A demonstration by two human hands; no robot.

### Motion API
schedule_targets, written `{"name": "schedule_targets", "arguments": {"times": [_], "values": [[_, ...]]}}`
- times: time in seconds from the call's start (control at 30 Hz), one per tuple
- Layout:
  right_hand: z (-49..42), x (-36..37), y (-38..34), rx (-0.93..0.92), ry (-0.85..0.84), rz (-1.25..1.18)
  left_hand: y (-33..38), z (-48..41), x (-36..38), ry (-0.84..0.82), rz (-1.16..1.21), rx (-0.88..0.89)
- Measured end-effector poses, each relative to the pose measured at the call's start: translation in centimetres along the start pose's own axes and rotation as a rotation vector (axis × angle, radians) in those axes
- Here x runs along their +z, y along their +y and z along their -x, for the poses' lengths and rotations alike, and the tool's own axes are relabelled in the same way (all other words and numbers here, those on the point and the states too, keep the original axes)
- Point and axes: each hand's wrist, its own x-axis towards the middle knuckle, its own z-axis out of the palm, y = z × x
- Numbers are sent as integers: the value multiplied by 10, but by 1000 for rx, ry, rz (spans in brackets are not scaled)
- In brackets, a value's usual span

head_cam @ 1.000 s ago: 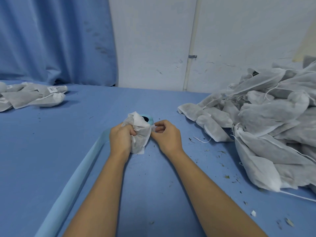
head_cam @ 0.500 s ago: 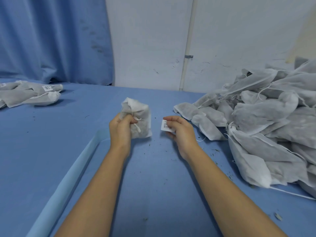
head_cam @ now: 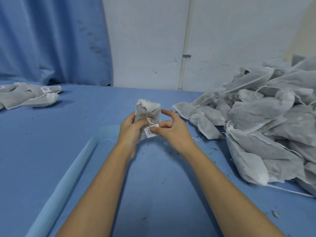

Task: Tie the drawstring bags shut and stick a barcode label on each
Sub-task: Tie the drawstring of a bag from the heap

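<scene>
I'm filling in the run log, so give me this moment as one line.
step: labelling | left hand: holds drawstring bag upright | right hand: holds barcode label against bag | bag pile: right of hands

1. Packing workshop: a heap of grey non-woven drawstring bags [head_cam: 273, 120] fills the right of the frame.
2. Grey bags bearing white barcode labels [head_cam: 29, 97] lie upper left on the blue cloth-covered worktable [head_cam: 51, 151].

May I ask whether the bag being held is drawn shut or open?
Shut: the neck of the bag is bunched tight, its drawstring hanging below.
</scene>
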Motion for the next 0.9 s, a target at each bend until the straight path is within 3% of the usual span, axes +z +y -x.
{"name": "schedule_targets", "arguments": {"times": [0.17, 0.4, 0.57, 0.7, 0.9], "values": [[-1, 2, 5, 16, 77, 52, 2, 4, 4, -73, 101, -70], [-1, 4, 6, 37, 108, 95, 1, 2, 5, -41, 139, -101], [2, -1, 5, 80, -6, -139, 0, 1, 6, -84, 109, -87], [1, -7, 4, 99, 72, -291, -2, 2, 6, -171, 69, -84], [1, -3, 6, 116, 141, -395, -9, 1, 2, -104, 89, -147]]}}
